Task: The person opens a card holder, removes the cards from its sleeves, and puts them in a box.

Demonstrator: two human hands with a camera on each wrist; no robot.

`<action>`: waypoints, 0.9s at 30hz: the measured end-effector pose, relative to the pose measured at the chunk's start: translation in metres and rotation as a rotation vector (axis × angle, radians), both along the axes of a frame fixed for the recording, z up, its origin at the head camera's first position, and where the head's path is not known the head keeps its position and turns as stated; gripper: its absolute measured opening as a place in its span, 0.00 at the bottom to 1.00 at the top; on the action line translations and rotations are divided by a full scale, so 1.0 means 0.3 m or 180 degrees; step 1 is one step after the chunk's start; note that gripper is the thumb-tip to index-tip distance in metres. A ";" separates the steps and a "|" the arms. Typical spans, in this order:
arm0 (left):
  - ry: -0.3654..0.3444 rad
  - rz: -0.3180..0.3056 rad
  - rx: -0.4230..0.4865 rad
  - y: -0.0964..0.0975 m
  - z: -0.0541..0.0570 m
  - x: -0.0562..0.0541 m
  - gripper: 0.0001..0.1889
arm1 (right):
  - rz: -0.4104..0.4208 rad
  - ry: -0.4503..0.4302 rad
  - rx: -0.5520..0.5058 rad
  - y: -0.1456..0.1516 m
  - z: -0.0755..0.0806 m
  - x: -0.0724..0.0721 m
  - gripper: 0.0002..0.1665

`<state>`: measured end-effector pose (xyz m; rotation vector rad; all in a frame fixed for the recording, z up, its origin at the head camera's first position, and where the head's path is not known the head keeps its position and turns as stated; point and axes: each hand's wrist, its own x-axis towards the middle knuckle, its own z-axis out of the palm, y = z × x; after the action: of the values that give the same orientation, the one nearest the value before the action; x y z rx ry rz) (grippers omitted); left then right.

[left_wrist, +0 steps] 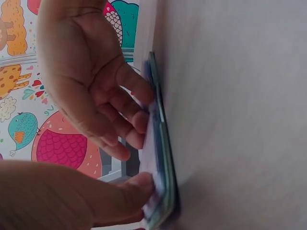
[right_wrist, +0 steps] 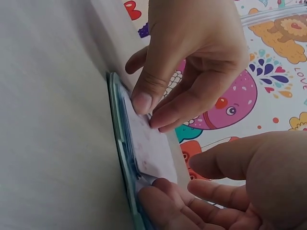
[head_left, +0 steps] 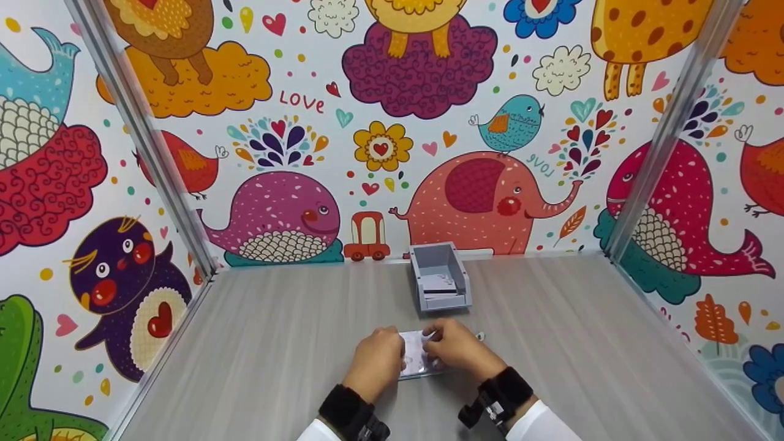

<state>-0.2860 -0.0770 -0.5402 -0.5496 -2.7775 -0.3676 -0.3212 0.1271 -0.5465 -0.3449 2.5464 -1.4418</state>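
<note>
A flat, teal-edged clear card holder (right_wrist: 115, 103) lies on the table with a pale card (right_wrist: 153, 148) on its top face. My left hand (head_left: 378, 356) is at the left end, where its thumb and forefinger (right_wrist: 158, 116) pinch the card's edge in the right wrist view. Over the right end, my right hand (head_left: 456, 348) has loosely bent fingers, and its lower fingertips touch the holder. Its thumb and forefinger stand apart in the right wrist view. The hands cover both ends of the holder in the head view.
Behind the hands stands a grey open-fronted bin (head_left: 442, 300) with several pale cards (head_left: 440, 283) in it. A small whitish round piece (head_left: 481, 336) shows just right of my right hand. Cartoon-printed walls with metal corner posts (head_left: 649, 147) bound the table at the back and sides.
</note>
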 end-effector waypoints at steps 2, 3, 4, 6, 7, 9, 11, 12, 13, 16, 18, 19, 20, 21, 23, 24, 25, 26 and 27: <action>0.0048 0.0008 -0.0053 0.003 -0.002 0.000 0.11 | -0.0015 -0.0041 -0.0040 0.001 -0.004 -0.001 0.21; 0.0067 0.0011 -0.0080 0.004 -0.003 0.000 0.11 | -0.0021 -0.0072 -0.0064 0.001 -0.006 -0.001 0.21; 0.0086 0.0011 -0.0095 0.005 -0.005 0.000 0.11 | -0.0022 -0.0092 -0.0083 0.001 -0.008 -0.001 0.22; 0.0123 0.0012 -0.0122 0.006 -0.008 0.000 0.12 | -0.0026 -0.0110 -0.0109 0.000 -0.009 0.000 0.23; 0.0134 0.0016 -0.0129 0.006 -0.009 -0.001 0.12 | -0.0022 -0.0096 -0.0104 0.000 -0.010 0.000 0.24; 0.0134 0.0022 -0.0123 0.008 -0.010 -0.003 0.11 | -0.0023 -0.0068 -0.0084 -0.002 -0.011 0.000 0.24; 0.0127 0.0016 -0.0107 0.008 -0.012 -0.004 0.11 | -0.0047 -0.0052 -0.0079 -0.004 -0.009 0.001 0.25; 0.0130 0.0006 -0.0093 0.008 -0.013 -0.005 0.11 | -0.0066 -0.0058 -0.0082 -0.005 -0.009 0.000 0.25; 0.0115 0.0000 -0.0076 0.009 -0.013 -0.005 0.11 | -0.0087 -0.0069 -0.0089 -0.006 -0.010 0.000 0.25; 0.0103 -0.0034 -0.0039 0.011 -0.014 -0.004 0.09 | -0.0139 -0.0120 -0.0114 -0.009 -0.010 0.000 0.28; 0.0095 -0.0046 -0.0014 0.013 -0.014 -0.003 0.09 | -0.0160 -0.0114 -0.0109 -0.013 -0.012 0.000 0.32; 0.0084 -0.0046 -0.0001 0.014 -0.013 -0.002 0.09 | -0.0168 -0.0092 -0.0099 -0.015 -0.013 0.001 0.33; 0.0080 -0.0049 0.0005 0.015 -0.013 -0.002 0.09 | -0.0173 -0.0071 -0.0089 -0.017 -0.014 0.001 0.34; 0.0070 -0.0045 0.0017 0.015 -0.012 -0.001 0.09 | -0.0178 -0.0043 -0.0074 -0.019 -0.016 0.001 0.34; 0.0048 -0.0038 0.0041 0.015 -0.013 -0.002 0.09 | -0.0207 0.0003 -0.0060 -0.021 -0.018 0.002 0.34; 0.0031 -0.0036 0.0051 0.016 -0.013 -0.002 0.09 | -0.0217 0.0020 -0.0054 -0.022 -0.019 0.001 0.33; 0.0009 -0.0032 0.0055 0.016 -0.013 -0.002 0.09 | -0.0232 0.0021 -0.0059 -0.022 -0.020 0.001 0.32; -0.0008 -0.0027 0.0057 0.016 -0.012 -0.002 0.09 | -0.0242 0.0023 -0.0067 -0.021 -0.021 0.000 0.31; -0.0023 -0.0022 0.0066 0.017 -0.010 -0.002 0.09 | -0.0254 0.0016 -0.0080 -0.021 -0.020 0.000 0.31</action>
<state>-0.2866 -0.0719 -0.5432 -0.5542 -2.7761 -0.4001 -0.3212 0.1208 -0.5526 -0.2539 2.5755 -1.5034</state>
